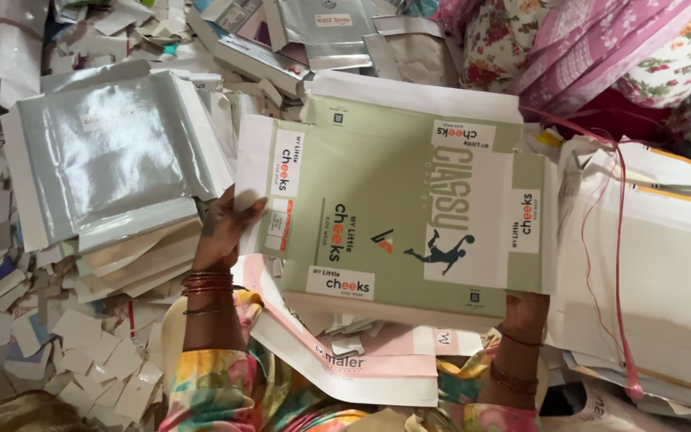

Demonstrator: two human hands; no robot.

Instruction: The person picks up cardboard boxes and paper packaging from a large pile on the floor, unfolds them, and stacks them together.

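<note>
Much of both hands is hidden: the flat, unfolded sage-green cardboard box sheet with white label patches (397,212) covers the fingers of the left hand (224,232) and nearly all of the right hand (524,308), so how the right grip closes cannot be made out beyond its hold on the sheet's near corner. The left grip is pressed together on the sheet's white side flap, thumb on top, fingers tucked underneath, with red and dark bangles (206,282) on the wrist just behind it. The sheet lies spread between the two grips, over the lap. Just below it, partly covered, lies a pale pink and white flat carton sheet (337,364). Out beyond the left grip sits a silver-faced folded cardboard blank (113,152) on a stack, with white paper offcuts (97,360) scattered about. Past the right grip a pile of white card sheets (665,280) carries a loose pink plastic strap (621,264), cut off at the edge.
</note>
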